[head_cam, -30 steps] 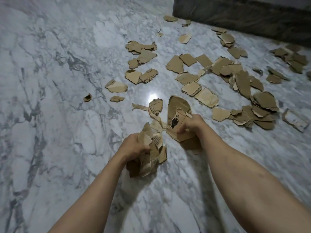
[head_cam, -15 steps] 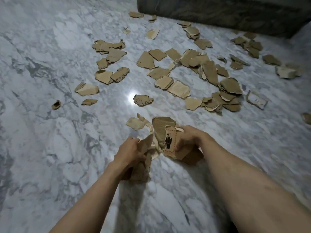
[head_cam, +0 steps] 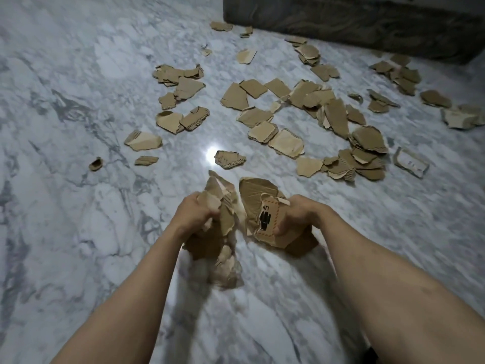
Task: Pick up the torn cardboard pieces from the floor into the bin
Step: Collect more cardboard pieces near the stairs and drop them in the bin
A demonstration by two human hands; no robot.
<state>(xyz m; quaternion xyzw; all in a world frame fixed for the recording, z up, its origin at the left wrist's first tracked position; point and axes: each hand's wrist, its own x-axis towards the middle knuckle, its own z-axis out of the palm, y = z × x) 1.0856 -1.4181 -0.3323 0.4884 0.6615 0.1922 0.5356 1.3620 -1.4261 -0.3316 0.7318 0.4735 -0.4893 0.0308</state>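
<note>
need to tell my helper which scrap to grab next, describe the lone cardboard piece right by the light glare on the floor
On the marble floor, find the bright white glare just beyond the hands. The torn cardboard piece lies flat against its right edge. Unlike the overlapping heaps behind, it sits alone, with its corrugated ridges showing.

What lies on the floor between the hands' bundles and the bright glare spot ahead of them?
In the head view, one torn cardboard piece lies just right of the glare, ahead of the left hand and right hand. Otherwise the marble floor is bare there.
</note>
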